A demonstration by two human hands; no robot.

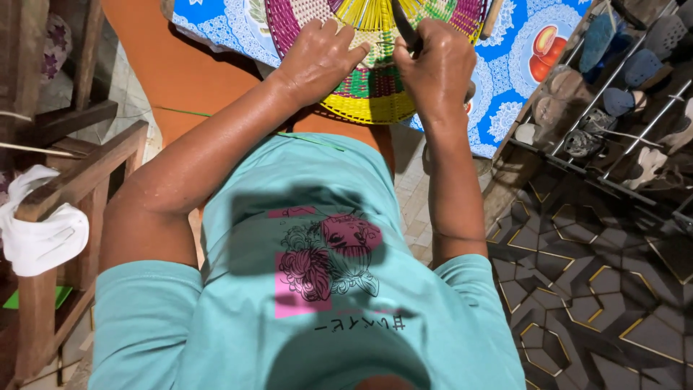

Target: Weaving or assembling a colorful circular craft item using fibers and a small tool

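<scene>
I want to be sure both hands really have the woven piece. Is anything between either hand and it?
Nothing visible does. The left hand lies flat on the colourful woven piece, fingers spread on its strands. The right hand rests on it too, closed around a dark thin tool whose tip is out of view.

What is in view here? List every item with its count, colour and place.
woven mat: one, round, yellow, pink and green, under both hands
dark tool: one, thin, in the right hand
patterned cloth: one, blue and white, beneath the mat
shoe rack: one, metal, right side, holding several shoes
wooden chair: one, brown, left side
white cloth: one, draped on the chair
tiled floor: dark with gold lines, lower right
shirt: one, teal with a pink print
left hand: resting on the mat
right hand: gripping the tool
</scene>
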